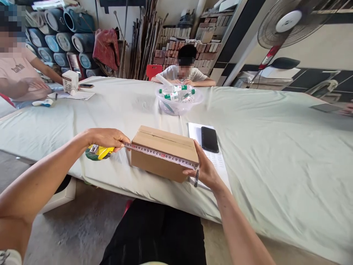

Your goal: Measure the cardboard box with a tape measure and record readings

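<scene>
A closed brown cardboard box [165, 139] stands on the cloth-covered table in front of me. Along its near top edge runs the pulled-out blade of a tape measure [102, 152], whose yellow and green case hangs below my left hand [108, 139]. The left fingers pinch the blade just past the box's left corner. My right hand [206, 168] grips the box's right end, thumb and fingers around the corner where the blade's end lies. A dark pen-like stick [196, 179] sticks out between the right fingers.
A black phone [210, 139] lies on printed sheets [224, 173] right of the box. Beyond it stands a clear plastic basin [176, 108] of bottles. One person sits across the table, another at left beside a small white box [70, 82]. A fan [288, 21] stands at right.
</scene>
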`<state>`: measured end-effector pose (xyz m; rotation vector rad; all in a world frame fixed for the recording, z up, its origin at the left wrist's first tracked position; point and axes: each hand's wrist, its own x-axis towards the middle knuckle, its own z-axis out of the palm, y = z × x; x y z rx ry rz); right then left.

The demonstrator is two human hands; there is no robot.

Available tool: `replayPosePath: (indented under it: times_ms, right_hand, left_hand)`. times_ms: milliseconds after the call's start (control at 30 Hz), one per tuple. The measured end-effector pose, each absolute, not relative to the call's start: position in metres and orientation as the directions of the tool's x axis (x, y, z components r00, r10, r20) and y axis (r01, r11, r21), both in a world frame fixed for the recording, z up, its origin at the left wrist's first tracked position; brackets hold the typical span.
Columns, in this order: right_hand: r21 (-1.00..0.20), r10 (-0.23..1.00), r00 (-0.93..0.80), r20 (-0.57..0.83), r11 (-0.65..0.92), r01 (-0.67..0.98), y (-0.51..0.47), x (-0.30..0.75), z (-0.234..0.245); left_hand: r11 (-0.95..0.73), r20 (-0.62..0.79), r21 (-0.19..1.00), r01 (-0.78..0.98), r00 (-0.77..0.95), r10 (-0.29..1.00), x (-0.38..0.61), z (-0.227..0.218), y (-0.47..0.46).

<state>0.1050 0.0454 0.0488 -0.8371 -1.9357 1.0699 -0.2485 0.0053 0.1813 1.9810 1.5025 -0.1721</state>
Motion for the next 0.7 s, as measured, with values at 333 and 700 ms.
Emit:
replayPosePath:
  times_ms: [333,700]
  right_hand:
    - [-0.908,0.849,-0.428,0.311,0.398,0.129,0.044,0.106,0.035]
    - [-0.990,0.980,-0.143,0.138,0.139,0.002,0.039,0.105,0.049]
  left_hand:
    - [-0.046,-0.519,0.536,0.843,0.372,0.770,-0.248,0.181,0.007]
    - [0.341,-0.432,0.891,0.300,0.330,0.839,-0.196,0.097,-0.064]
